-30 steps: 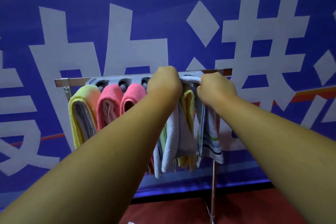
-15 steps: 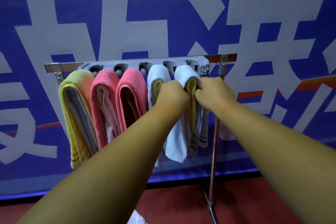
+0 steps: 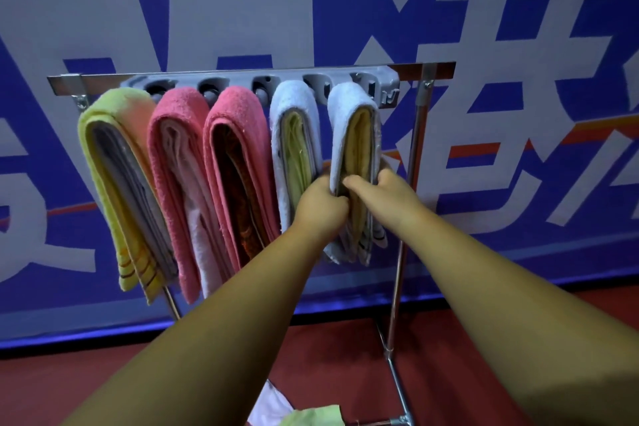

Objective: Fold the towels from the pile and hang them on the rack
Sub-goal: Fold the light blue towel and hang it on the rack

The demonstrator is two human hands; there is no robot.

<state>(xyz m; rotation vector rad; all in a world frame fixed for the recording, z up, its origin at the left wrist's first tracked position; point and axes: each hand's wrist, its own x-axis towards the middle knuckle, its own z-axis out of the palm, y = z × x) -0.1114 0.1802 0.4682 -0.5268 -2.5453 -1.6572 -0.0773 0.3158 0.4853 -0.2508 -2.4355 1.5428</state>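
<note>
Left grip and right grip are both pinching the rightmost white towel hanging on the rack.

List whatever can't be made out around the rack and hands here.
Head view only.
- Fingers of the left hand and right hand: mostly buried in the rightmost white-and-yellow folded towel they grip.
- Pegs of the grey plastic holder bar: covered by the hung towels.
- Light green cloth and foot of the chrome metal rack: cut off by the bottom edge.

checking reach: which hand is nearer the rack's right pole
Right. The right hand grips the end towel just left of the pole; the left hand is farther left.
</note>
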